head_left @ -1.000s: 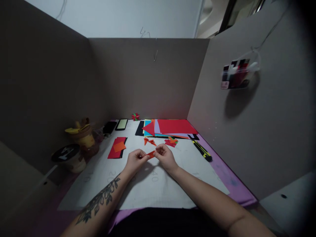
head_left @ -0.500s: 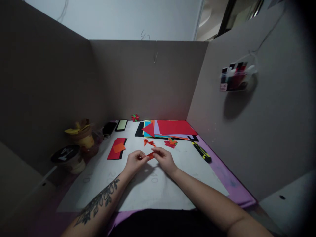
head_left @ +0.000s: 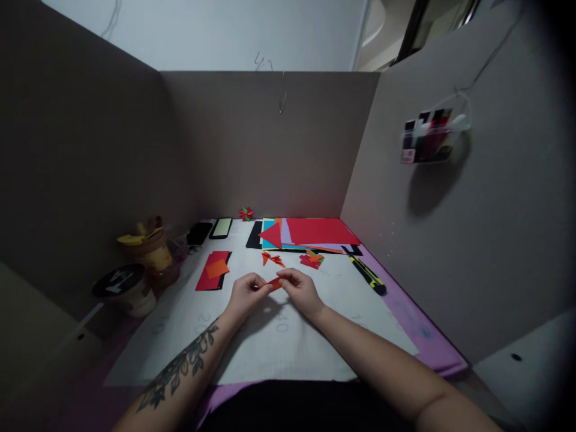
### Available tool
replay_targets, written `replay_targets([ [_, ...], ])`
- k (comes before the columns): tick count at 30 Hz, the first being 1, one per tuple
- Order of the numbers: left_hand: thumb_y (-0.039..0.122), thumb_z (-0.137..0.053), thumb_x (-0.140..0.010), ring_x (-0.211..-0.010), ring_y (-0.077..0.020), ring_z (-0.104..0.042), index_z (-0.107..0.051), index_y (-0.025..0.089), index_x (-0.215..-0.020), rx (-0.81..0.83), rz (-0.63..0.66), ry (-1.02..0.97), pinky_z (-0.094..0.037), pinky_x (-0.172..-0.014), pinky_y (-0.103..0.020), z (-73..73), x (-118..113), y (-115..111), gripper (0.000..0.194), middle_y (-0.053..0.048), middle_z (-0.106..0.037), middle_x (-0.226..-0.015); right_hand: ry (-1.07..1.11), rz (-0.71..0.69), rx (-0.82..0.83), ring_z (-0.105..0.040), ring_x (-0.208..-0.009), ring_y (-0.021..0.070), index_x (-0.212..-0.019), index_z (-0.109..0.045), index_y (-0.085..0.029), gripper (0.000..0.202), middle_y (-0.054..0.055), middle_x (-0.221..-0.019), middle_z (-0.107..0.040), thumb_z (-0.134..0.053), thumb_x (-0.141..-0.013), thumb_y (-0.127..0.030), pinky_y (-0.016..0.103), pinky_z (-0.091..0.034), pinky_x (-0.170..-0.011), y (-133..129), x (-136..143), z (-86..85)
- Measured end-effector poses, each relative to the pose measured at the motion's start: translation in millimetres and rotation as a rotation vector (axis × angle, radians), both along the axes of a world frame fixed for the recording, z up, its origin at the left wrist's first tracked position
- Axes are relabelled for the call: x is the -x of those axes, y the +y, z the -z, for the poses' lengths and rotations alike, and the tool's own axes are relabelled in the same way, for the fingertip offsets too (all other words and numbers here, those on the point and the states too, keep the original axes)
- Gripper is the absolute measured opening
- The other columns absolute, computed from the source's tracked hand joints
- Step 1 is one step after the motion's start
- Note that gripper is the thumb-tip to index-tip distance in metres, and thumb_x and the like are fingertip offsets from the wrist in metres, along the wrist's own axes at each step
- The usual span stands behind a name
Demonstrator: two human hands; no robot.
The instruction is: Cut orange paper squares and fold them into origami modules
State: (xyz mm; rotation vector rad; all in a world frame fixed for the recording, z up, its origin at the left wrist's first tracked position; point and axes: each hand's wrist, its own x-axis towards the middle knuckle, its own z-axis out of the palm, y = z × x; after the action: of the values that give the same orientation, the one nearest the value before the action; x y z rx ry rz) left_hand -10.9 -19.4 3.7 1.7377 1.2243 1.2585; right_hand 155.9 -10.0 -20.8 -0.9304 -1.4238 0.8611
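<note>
Between my two hands is a small piece of orange-red paper (head_left: 275,283), held above the white mat (head_left: 315,354). My left hand (head_left: 246,293) pinches its left end between thumb and forefinger. At its right end, my right hand (head_left: 300,291) pinches it the same way. Just beyond the fingertips lie small folded orange paper pieces (head_left: 272,259). A little pile of red, green and orange folded pieces (head_left: 311,259) sits past my right hand. To the left, an orange paper square (head_left: 217,269) rests on red paper strips (head_left: 206,281).
Coloured paper sheets (head_left: 321,231) are stacked at the back. A yellow-black utility knife (head_left: 368,276) lies on the right. A phone (head_left: 221,228) and a red-green paper flower (head_left: 246,213) are at the back left. A lidded cup (head_left: 126,289) and a yellow pot (head_left: 153,255) stand left. Grey partitions surround the table.
Almost nothing differs. Both hands keep their pinch on the orange-red paper in the same place, and the view has shifted very slightly.
</note>
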Motion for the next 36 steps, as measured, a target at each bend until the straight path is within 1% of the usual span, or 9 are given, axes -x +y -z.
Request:
replay_targets([
  [3, 0.034, -0.068, -0.066, -0.056, -0.0106, -0.052, -0.051, 0.017, -0.053, -0.006, -0.002, -0.004, -0.040, -0.054, -0.021, -0.2, -0.2, -0.3, 0.028, 0.000, -0.060, -0.060, 0.002, 0.001, 0.000, -0.064, -0.078, 0.0186, -0.084, -0.067, -0.018, 0.015, 0.005, -0.085, -0.069, -0.061, -0.073, -0.024, 0.033, -0.052, -0.075, -0.7, 0.2, -1.7],
  [8, 0.032, -0.068, -0.068, -0.056, -0.0105, -0.053, -0.050, 0.017, -0.052, -0.065, -0.004, 0.011, -0.040, -0.054, -0.021, 1.2, -0.4, -0.4, 0.028, 0.000, -0.060, -0.060, 0.008, 0.000, -0.003, -0.063, -0.075, 0.0180, -0.081, -0.066, -0.019, 0.012, 0.004, -0.080, -0.068, -0.060, -0.072, -0.025, 0.032, -0.051, -0.072, -1.0, 0.6, -3.3],
  [12, 0.028, -0.067, -0.069, -0.056, -0.0106, -0.053, -0.050, 0.017, -0.053, -0.116, 0.001, 0.035, -0.041, -0.055, -0.022, 3.3, -0.2, 0.0, 0.027, 0.000, -0.060, -0.060, -0.002, -0.006, -0.019, -0.062, -0.074, 0.0175, -0.079, -0.065, -0.019, 0.010, 0.004, -0.079, -0.066, -0.059, -0.074, -0.025, 0.031, -0.050, -0.071, -0.4, 0.8, -2.9],
  [16, 0.028, -0.066, -0.070, -0.056, -0.0107, -0.053, -0.050, 0.017, -0.052, -0.139, -0.002, 0.052, -0.041, -0.055, -0.022, 3.9, 0.0, -0.3, 0.026, -0.001, -0.060, -0.060, -0.033, -0.011, -0.034, -0.060, -0.072, 0.0164, -0.078, -0.063, -0.018, 0.010, 0.002, -0.076, -0.064, -0.058, -0.076, -0.027, 0.029, -0.048, -0.070, 0.1, 0.6, -2.8],
  [20, 0.030, -0.067, -0.070, -0.057, -0.0114, -0.054, -0.053, 0.016, -0.054, -0.134, -0.016, 0.062, -0.041, -0.055, -0.022, 3.4, 0.2, -0.5, 0.025, -0.001, -0.061, -0.062, -0.056, -0.025, -0.040, -0.057, -0.069, 0.0153, -0.077, -0.060, -0.019, 0.009, 0.001, -0.073, -0.062, -0.055, -0.077, -0.026, 0.028, -0.046, -0.068, -0.2, 0.1, -3.7],
  [27, 0.031, -0.068, -0.068, -0.056, -0.0120, -0.054, -0.059, 0.017, -0.056, -0.100, -0.085, 0.059, -0.042, -0.055, -0.023, 1.1, 0.1, -0.9, 0.020, -0.001, -0.062, -0.060, -0.046, -0.024, -0.028, -0.055, -0.067, 0.0146, -0.077, -0.059, -0.019, 0.008, 0.000, -0.071, -0.059, -0.054, -0.078, -0.025, 0.028, -0.045, -0.066, -1.1, -0.1, -5.1],
  [32, 0.031, -0.068, -0.066, -0.053, -0.0112, -0.053, -0.059, 0.017, -0.055, -0.058, -0.125, 0.049, -0.040, -0.052, -0.022, 1.9, 1.2, -0.4, 0.021, 0.000, -0.061, -0.057, -0.024, -0.014, -0.015, -0.055, -0.066, 0.0149, -0.077, -0.058, -0.019, 0.008, 0.000, -0.070, -0.059, -0.054, -0.077, -0.026, 0.027, -0.045, -0.065, -0.7, -0.2, -5.2],
  [36, 0.030, -0.068, -0.066, -0.055, -0.0116, -0.054, -0.056, 0.016, -0.054, -0.029, -0.116, 0.029, -0.040, -0.053, -0.022, 0.0, 1.5, -1.0, 0.022, -0.001, -0.063, -0.059, -0.002, 0.002, 0.010, -0.055, -0.068, 0.0153, -0.077, -0.058, -0.019, 0.009, 0.000, -0.072, -0.059, -0.055, -0.076, -0.028, 0.027, -0.045, -0.066, 1.1, -1.5, -4.6],
])
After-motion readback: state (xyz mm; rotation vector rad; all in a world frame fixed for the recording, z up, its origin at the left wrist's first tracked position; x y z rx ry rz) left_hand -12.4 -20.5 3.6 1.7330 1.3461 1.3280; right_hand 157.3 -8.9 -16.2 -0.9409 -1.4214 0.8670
